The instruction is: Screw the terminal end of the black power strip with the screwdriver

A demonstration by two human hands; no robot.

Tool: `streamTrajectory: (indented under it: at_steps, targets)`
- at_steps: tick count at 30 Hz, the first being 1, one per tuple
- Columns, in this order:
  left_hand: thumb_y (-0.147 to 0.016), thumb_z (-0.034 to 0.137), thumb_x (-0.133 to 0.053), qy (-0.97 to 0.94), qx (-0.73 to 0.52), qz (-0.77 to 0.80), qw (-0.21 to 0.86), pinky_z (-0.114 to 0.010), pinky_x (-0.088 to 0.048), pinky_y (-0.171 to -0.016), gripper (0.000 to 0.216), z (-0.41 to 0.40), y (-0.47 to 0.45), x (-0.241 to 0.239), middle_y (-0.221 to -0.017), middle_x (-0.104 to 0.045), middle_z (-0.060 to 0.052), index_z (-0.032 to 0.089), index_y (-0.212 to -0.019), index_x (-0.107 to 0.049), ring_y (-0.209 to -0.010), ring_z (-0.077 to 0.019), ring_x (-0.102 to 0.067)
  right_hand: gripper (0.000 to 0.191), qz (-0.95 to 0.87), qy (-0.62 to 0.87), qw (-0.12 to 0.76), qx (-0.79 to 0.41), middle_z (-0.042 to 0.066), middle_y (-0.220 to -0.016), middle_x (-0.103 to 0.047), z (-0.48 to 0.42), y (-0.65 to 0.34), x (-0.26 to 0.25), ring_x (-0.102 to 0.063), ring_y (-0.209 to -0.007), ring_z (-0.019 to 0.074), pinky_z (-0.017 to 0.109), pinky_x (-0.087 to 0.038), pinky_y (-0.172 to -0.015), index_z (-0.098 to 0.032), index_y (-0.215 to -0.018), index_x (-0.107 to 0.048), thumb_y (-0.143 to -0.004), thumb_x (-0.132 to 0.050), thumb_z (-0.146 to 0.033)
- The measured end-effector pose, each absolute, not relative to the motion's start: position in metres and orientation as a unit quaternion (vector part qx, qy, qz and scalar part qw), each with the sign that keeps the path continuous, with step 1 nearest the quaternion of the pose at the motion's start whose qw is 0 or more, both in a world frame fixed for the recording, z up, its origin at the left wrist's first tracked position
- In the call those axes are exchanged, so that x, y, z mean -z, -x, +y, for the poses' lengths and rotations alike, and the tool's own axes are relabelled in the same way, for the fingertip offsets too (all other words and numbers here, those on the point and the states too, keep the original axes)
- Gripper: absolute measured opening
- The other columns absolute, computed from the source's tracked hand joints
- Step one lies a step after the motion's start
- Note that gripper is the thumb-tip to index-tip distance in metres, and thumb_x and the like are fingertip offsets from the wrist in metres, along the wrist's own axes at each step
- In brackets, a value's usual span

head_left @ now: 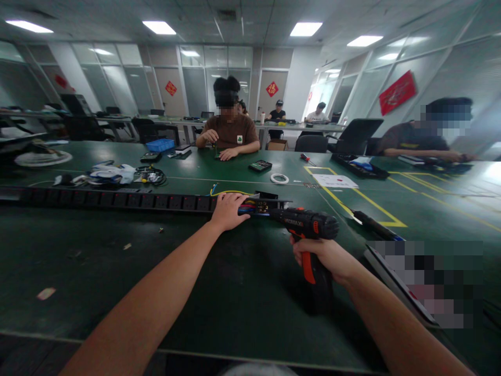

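Note:
A long black power strip (117, 199) lies across the green table (219, 292), its right end open with coloured wires showing. My left hand (229, 210) presses down on that open end, fingers curled over the strip. My right hand (326, 257) is wrapped round the orange-and-black handle of a cordless electric screwdriver (309, 225). The tool lies level, and its tip points left into the strip's open end just right of my left hand.
A person sits across the table behind a black meter (260, 165); another person sits at the right. A roll of white tape (279, 178), a blue bin (159, 144), a pile of cables (151, 175) and a paper sheet (335, 180) lie on the table. Yellow tape lines mark the right side.

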State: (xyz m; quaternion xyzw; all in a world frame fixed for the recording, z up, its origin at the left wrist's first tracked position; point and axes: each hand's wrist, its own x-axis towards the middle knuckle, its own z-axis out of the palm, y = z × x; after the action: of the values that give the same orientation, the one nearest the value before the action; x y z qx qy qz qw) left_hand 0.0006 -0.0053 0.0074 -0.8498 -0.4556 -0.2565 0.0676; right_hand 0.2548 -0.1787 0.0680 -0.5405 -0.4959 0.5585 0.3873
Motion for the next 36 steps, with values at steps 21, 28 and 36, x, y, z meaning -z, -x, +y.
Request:
streamTrajectory:
  at_steps: [21, 28, 36]
  targets:
    - [-0.085, 0.054, -0.074, 0.851, 0.264, -0.449, 0.069, -0.050, -0.029, -0.114, 0.063, -0.0044, -0.0002, -0.0062, -0.139, -0.063, -0.007, 0.030, -0.141, -0.057, -0.131, -0.0325, -0.052, 0.014, -0.494, 0.533, 0.387, -0.567, -0.001, -0.057, -0.062, -0.1779, -0.2569, -0.0666, -0.058, -0.055, 0.0164, 0.028, -0.045, -0.057, -0.019, -0.077, -0.066, -0.068, -0.074, -0.025]
    - [-0.085, 0.054, -0.074, 0.850, 0.256, -0.456, 0.066, -0.050, -0.028, -0.115, 0.064, -0.0043, -0.0010, -0.0065, -0.140, -0.063, -0.006, 0.031, -0.142, -0.056, -0.131, -0.0325, -0.052, 0.016, -0.500, 0.533, 0.384, -0.564, -0.001, -0.056, -0.062, -0.1765, -0.2574, -0.0654, -0.058, -0.055, 0.0171, 0.029, -0.046, -0.056, -0.019, -0.077, -0.065, -0.067, -0.074, -0.027]
    - [-0.085, 0.053, -0.075, 0.849, 0.267, -0.449, 0.077, -0.050, -0.029, -0.114, 0.063, -0.0046, -0.0002, -0.0056, -0.138, -0.064, -0.007, 0.029, -0.141, -0.057, -0.129, -0.0325, -0.053, 0.017, -0.496, 0.533, 0.395, -0.560, -0.001, -0.056, -0.062, -0.1783, -0.2553, -0.0655, -0.057, -0.055, 0.0168, 0.030, -0.045, -0.056, -0.019, -0.080, -0.067, -0.066, -0.073, -0.026]
